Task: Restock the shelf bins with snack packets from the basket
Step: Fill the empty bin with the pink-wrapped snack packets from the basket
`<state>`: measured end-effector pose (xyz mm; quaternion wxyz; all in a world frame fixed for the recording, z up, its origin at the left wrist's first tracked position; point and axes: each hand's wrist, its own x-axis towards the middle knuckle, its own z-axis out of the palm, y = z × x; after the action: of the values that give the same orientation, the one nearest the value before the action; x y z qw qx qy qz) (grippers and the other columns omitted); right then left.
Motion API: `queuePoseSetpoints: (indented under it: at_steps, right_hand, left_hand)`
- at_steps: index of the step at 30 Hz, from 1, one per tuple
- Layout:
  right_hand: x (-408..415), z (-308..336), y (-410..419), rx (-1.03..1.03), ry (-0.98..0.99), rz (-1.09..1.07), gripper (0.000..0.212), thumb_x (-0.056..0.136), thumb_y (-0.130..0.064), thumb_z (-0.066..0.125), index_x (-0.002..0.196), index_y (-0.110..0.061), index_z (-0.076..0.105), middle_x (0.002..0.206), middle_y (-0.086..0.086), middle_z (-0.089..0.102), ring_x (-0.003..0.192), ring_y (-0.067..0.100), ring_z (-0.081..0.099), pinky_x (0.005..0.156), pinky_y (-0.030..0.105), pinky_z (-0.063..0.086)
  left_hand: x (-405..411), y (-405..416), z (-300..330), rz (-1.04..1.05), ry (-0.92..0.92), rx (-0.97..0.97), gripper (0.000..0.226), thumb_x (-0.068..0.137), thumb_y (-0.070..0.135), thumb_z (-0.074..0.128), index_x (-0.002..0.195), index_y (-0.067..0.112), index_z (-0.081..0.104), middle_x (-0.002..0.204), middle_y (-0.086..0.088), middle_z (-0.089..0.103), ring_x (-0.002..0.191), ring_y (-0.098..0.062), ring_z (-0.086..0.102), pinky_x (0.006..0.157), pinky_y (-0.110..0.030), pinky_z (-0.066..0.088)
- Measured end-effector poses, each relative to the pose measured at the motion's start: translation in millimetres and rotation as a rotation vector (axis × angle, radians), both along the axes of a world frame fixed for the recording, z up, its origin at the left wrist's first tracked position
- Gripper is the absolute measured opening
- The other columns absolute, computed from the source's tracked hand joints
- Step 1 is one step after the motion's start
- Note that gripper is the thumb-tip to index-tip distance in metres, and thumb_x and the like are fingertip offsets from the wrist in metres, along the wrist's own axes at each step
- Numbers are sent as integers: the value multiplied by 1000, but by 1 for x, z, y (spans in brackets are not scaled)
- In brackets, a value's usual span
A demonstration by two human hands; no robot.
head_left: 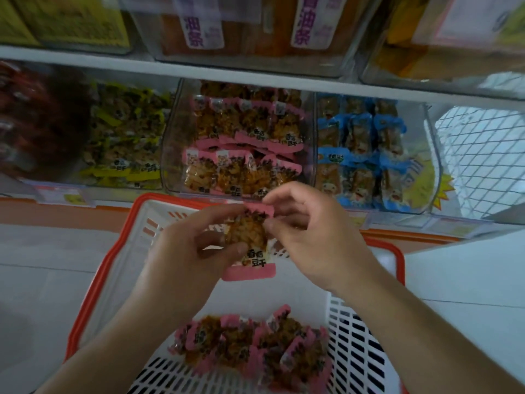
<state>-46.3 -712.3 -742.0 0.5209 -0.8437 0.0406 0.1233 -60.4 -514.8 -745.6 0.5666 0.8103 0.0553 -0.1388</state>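
Above the basket (93, 268), one pink packet (251, 243) was held by both hands, just in front of the shelf. The left hand (181, 257) was curled round the left side of the packet, with the thumb pressed on its front near the lower label. The right hand (306, 237) was pinched on the upper right edge of the packet, thumb and forefinger closed on the pink seal. Each grip was therefore closed on the same packet, and the packet was kept upright, facing the camera.

A heap of the same pink packets (255, 345) was seen lying at the near end of the basket, well below the hands. The basket itself was white with an orange rim.

Behind the hands, the middle bin (170, 155) on the lower shelf was filled with pink packets in two rows. A bin with yellow packets (125, 137) was placed to its left, and a bin with blue packets (363, 155) to its right. Clear boxes with purple labels (199, 24) were seen on the upper shelf, but they were blurred.
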Motion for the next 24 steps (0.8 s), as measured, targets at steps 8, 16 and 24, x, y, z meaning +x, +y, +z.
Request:
queuePoseSetpoints:
  at_steps: [8,16,24]
  right_hand:
    - [6,4,-40,-648,-20,-126,42,93,-19,67,133,-19,51,122,5,57,112,26,57,90,39,53]
    - [8,13,-40,-674,65,-61,44,94,-25,65,133,-18,47,124,6,56,122,27,48,98,40,50]
    - [7,14,-42,-681,73,-27,55,93,-29,66,142,-16,44,131,7,55,128,29,46,105,41,47]
  left_hand:
    - [77,-41,2,-39,-239,220,49,87,25,83,123,53,66,100,29,72,90,9,68,72,-14,58]
    - [115,-77,-34,-203,-303,488,47,90,29,79,131,47,63,103,26,65,93,3,59,83,-16,50]
    - [118,-78,-51,-217,-491,807,45,84,40,81,127,37,71,134,7,56,123,-29,38,97,-44,32]
